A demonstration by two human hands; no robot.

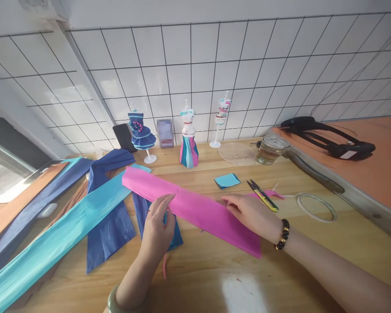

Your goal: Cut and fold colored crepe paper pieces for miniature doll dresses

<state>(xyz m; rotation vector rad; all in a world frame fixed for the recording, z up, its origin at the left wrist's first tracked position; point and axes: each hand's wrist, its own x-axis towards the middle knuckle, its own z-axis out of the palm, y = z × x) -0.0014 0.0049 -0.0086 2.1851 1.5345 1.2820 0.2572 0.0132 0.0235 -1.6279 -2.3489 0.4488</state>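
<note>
A long folded strip of pink crepe paper (195, 204) slants across the middle of the table, its right end nearer to me. My left hand (159, 224) is closed at the strip's lower edge, fingers on top and thumb beneath. On the right, my right hand (256, 215) has its fingers bent over the upper edge, the thumb side partly hidden. Blue paper pieces (176, 237) lie partly under the pink strip and my left hand. Beyond my right hand are yellow-handled thread snips (263, 198) and a small folded light blue paper piece (227, 180).
Small dress forms stand at the back: one in a blue dress (141, 132), one in a striped skirt (189, 150), one partly covered (221, 117). Turquoise (68, 221) and dark blue (107, 230) strips lie left. A glass (271, 150) and tape roll (316, 208) are right.
</note>
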